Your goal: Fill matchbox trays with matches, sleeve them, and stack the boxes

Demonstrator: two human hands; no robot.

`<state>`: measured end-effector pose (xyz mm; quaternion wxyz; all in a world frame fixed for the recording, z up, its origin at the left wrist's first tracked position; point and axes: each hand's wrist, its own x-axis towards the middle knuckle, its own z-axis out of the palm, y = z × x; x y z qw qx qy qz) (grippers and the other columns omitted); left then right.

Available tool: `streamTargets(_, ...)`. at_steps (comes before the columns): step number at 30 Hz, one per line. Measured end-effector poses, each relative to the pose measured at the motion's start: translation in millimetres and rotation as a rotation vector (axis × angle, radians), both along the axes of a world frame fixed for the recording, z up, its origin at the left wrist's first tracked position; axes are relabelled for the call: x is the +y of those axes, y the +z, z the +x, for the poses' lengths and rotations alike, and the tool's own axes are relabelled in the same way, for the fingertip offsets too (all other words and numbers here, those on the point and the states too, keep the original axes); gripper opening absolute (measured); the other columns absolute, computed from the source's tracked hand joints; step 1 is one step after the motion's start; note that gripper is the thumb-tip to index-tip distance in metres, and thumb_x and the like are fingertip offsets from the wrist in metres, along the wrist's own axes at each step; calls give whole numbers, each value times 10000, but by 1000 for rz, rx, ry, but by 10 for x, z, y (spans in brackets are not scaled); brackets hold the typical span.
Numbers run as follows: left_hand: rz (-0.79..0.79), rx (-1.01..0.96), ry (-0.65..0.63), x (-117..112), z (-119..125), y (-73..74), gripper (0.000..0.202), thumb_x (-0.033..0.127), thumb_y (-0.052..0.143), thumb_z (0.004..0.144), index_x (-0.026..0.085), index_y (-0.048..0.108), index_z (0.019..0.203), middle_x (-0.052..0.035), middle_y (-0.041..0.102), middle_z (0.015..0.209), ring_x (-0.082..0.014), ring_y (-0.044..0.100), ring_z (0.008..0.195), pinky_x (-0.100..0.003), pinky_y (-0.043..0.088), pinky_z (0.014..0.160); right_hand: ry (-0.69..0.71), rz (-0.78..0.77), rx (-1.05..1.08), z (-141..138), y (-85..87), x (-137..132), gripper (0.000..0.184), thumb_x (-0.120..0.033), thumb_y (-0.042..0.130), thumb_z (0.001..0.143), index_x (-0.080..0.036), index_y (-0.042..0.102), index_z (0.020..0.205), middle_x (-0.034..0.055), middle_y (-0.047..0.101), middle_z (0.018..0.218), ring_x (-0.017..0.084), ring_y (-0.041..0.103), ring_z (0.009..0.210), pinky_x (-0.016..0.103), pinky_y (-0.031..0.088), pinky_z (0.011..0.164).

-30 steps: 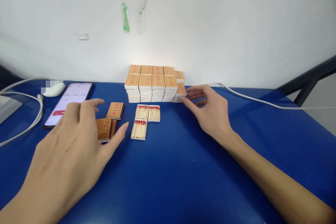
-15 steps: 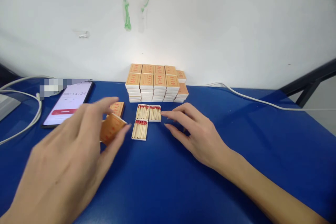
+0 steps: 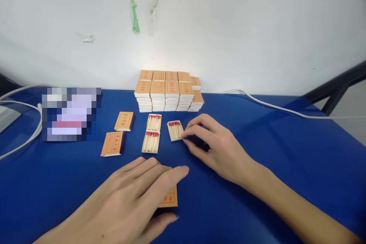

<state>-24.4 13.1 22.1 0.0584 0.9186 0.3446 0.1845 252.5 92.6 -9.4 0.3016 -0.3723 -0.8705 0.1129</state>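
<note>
My right hand (image 3: pixel 219 148) pinches the lower right corner of an open matchbox tray (image 3: pixel 175 131) filled with red-tipped matches; the tray lies slightly turned on the table. Closer to me, my left hand (image 3: pixel 134 196) is closed around an orange matchbox sleeve (image 3: pixel 170 197), covering most of it; whether anything is inside is hidden. Two more match-filled trays, an upper one (image 3: pixel 154 122) and a lower one (image 3: pixel 151 143), lie end to end left of the pinched tray. Two orange matchbox sleeves, one farther (image 3: pixel 124 121) and one nearer (image 3: pixel 112 144), rest flat to their left.
A stack of several orange matchboxes (image 3: pixel 164 89) stands against the white wall (image 3: pixel 243 30). On the left of the blue table (image 3: pixel 243 213) are a pixelated phone (image 3: pixel 76 110) and a white cable (image 3: pixel 37 133). Another cable (image 3: pixel 271 106) runs along the right back.
My left hand has carried the sleeve right and nearer to me. My right hand has taken hold of the right-hand tray, which has moved away from the other two.
</note>
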Motion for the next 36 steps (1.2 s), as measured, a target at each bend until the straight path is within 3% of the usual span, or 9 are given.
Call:
streamTargets(7,-154,-67,61,15,-65,-54,485,219,652,1149,336,546,1607,1,861,1357,-236,858,1244,-398,694,1161,-28,-27,-83,210,105,-16,150,-146,647,1072,-232,736,1157,120,723,1275,233,748,983,365,629,719)
streamTargets(9,-145,-82,78,23,-78,-68,547,199,687,1113,330,537,1622,-21,858,1387,-258,858,1256,-413,714,1121,-58,-22,-109,205,121,-19,114,-176,654,1035,-239,712,1111,116,718,1250,250,753,985,387,623,723)
streamTargets(11,-125,-87,96,29,-93,-74,556,197,696,1090,322,543,1609,-43,860,1386,-288,863,1249,-430,742,1032,-98,-21,-128,178,129,-29,63,-263,692,1036,-249,678,1095,101,718,1191,263,754,972,400,614,716)
streamTargets(16,-126,-64,111,51,-136,-49,528,239,719,1084,345,555,1574,-30,873,1341,-304,868,1231,-452,744,969,-188,11,-151,118,105,-50,406,-566,822,1054,-262,624,1234,85,749,1147,302,767,1010,418,634,718)
streamTargets(19,-149,-72,125,77,-140,-38,510,258,739,1099,359,557,1564,-18,869,1318,-285,870,1183,-431,730,943,-185,-3,-175,127,80,-51,404,-506,828,1074,-257,660,1344,113,756,1241,337,767,1125,453,671,775)
streamTargets(23,-147,-79,147,120,-136,-52,512,267,740,1094,353,551,1562,-32,850,1330,-285,858,1165,-413,716,904,-118,-81,-132,149,81,-48,183,-371,762,1134,-257,735,1275,106,747,1251,310,738,1118,479,680,862)
streamTargets(28,-71,-69,189,164,-160,-42,439,250,718,1104,368,617,1514,-6,839,1258,-256,840,1162,-378,705,912,-57,-200,-14,138,179,-78,158,-324,777,1129,-258,762,1272,84,777,1232,255,751,1062,415,661,864)
streamTargets(32,-64,-162,278,188,-156,-5,291,443,722,1140,380,676,1421,-8,849,1245,-260,854,1115,-379,728,903,87,-329,59,107,249,-127,201,-268,850,1070,-267,783,1259,29,787,1138,185,745,930,329,641,808)
streamTargets(36,-114,-223,312,197,-162,8,337,554,735,1133,412,681,1434,4,865,1302,-258,868,1126,-361,754,895,168,-379,110,76,242,-165,245,-264,884,1051,-260,792,1279,16,786,1144,161,748,915,295,634,781)
